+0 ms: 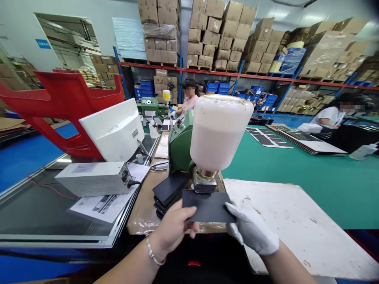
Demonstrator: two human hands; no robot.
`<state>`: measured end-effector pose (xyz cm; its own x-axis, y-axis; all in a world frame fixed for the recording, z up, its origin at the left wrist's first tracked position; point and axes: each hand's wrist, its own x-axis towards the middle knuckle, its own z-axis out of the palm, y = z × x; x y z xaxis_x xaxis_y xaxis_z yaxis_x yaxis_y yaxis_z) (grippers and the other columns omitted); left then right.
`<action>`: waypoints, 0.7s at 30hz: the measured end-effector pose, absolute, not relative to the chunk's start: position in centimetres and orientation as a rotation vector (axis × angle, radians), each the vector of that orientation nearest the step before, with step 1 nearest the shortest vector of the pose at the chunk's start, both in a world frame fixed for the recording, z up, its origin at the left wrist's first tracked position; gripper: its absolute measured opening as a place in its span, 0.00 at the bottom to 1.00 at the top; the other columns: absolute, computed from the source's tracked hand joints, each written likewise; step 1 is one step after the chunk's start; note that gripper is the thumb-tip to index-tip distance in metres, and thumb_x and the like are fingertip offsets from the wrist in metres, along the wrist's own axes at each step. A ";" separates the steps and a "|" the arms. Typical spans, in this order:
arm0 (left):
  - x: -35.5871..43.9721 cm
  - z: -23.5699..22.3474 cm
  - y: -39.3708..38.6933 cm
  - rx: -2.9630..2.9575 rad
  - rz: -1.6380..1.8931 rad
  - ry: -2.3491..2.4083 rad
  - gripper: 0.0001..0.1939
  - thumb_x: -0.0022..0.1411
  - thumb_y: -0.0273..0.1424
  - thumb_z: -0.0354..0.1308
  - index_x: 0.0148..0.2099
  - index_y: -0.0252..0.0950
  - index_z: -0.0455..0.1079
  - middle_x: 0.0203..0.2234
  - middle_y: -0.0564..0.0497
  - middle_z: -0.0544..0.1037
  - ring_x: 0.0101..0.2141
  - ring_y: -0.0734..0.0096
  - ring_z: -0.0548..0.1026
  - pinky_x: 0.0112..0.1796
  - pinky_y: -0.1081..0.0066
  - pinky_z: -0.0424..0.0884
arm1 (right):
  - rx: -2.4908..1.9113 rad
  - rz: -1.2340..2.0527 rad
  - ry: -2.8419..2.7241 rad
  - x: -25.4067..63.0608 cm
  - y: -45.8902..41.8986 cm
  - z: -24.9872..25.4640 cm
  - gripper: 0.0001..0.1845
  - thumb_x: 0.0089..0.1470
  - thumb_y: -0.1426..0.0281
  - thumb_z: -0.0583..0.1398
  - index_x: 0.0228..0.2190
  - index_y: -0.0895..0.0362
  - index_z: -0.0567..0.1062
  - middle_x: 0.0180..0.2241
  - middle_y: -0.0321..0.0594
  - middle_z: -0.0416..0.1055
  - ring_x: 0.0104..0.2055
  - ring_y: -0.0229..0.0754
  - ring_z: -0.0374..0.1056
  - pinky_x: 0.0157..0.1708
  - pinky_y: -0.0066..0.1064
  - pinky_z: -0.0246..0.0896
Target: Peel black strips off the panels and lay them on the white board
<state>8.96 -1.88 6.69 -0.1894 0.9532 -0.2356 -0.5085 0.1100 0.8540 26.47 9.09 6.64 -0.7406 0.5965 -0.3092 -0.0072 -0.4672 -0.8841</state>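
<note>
A flat black rectangular panel [209,207] is held level between my two hands, its far edge right at the metal head [204,182] of a green machine [181,146]. My bare left hand [177,221] pinches its left end, thumb on top and fingers beneath. At the right end, my right hand [251,227] in a white glove grips the panel's corner, thumb above. Over the metal head stands a translucent bottle [219,134], partly filled with a pale liquid. Beside my left hand lies a stack of similar black panels [170,189]; the panel's underside is hidden.
At right, a white stained board [281,221] lies on the green table [266,165]. To the left are a grey metal box [93,179], a white monitor [114,132] and a red plastic stool [74,110]. Two people [189,96] sit farther back, near shelves of cartons.
</note>
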 end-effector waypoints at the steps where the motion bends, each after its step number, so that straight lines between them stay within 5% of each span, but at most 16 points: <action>1: 7.8 7.0 -2.9 0.547 1.491 1.096 0.05 0.57 0.31 0.55 0.32 0.34 0.64 0.13 0.54 0.70 0.15 0.76 0.65 0.16 0.78 0.59 | -0.820 2.278 -1.381 25.1 8.5 6.9 0.18 0.52 0.55 0.58 0.26 0.58 0.67 0.09 0.30 0.62 0.08 0.30 0.52 0.09 0.22 0.40; 9: 3.8 7.2 -9.8 0.450 1.862 1.220 0.17 0.57 0.34 0.57 0.19 0.34 0.63 0.08 0.55 0.65 0.13 0.77 0.62 0.20 0.75 0.62 | -0.509 2.301 -1.736 17.2 4.4 7.4 0.19 0.56 0.56 0.52 0.31 0.60 0.69 0.09 0.30 0.63 0.07 0.31 0.53 0.07 0.20 0.40; 12: 4.6 5.2 -10.2 0.372 2.023 1.292 0.10 0.48 0.35 0.66 0.27 0.35 0.69 0.16 0.55 0.73 0.18 0.74 0.69 0.21 0.74 0.68 | -0.475 2.239 -1.832 18.0 4.4 7.1 0.19 0.56 0.56 0.52 0.37 0.60 0.69 0.11 0.29 0.65 0.08 0.32 0.56 0.08 0.19 0.46; 16: 5.7 3.3 -8.9 0.428 1.921 1.335 0.24 0.46 0.32 0.68 0.47 0.39 0.70 0.41 0.49 0.78 0.42 0.60 0.74 0.41 0.66 0.73 | -0.444 2.282 -2.057 22.3 7.1 6.3 0.22 0.52 0.52 0.57 0.34 0.61 0.70 0.17 0.34 0.70 0.14 0.33 0.64 0.15 0.22 0.57; 21: 7.7 4.5 -3.8 0.616 1.567 1.292 0.19 0.48 0.26 0.64 0.46 0.35 0.71 0.36 0.47 0.79 0.38 0.60 0.76 0.41 0.64 0.71 | -0.631 2.218 -1.908 28.3 10.3 4.6 0.33 0.54 0.44 0.47 0.32 0.61 0.71 0.22 0.44 0.74 0.17 0.36 0.67 0.19 0.25 0.59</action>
